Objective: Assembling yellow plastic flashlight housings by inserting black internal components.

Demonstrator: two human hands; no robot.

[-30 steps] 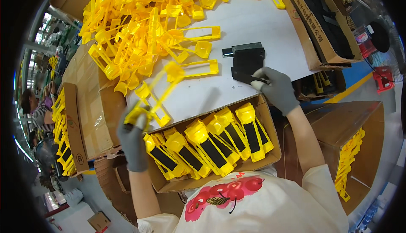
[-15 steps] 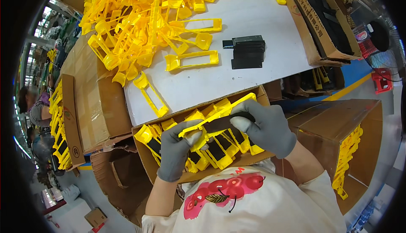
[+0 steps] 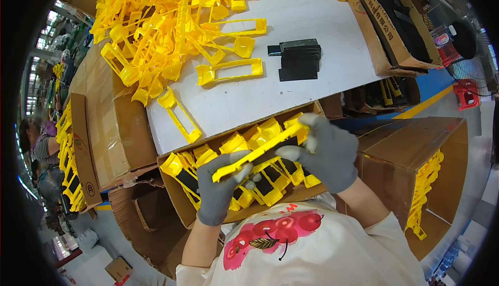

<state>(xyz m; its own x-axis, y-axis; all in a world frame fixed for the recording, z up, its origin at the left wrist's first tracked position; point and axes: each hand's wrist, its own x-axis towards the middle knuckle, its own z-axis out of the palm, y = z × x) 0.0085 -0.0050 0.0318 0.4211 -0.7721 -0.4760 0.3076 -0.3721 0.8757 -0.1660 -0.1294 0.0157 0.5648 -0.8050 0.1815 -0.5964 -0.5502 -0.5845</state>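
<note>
A heap of yellow frames [image 3: 156, 31] covers the white worktop's [image 3: 234, 104] far left corner; a stack of black strips [image 3: 300, 63] lies toward its right edge. Off its near edge, above an open carton [image 3: 221, 141], the left hand [image 3: 215, 190] and right hand [image 3: 330, 153] grip opposite ends of one yellow frame [image 3: 262, 151]. A fan [image 3: 462, 42] is beyond the right edge, a co-worker [image 3: 41, 143] past the left.

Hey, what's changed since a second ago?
The left hand has carried a yellow frame rightward over the cardboard box; the right hand has brought a black strip from the stack down to the frame and gripped the frame's right end. The yellow pile and box stayed put.
</note>
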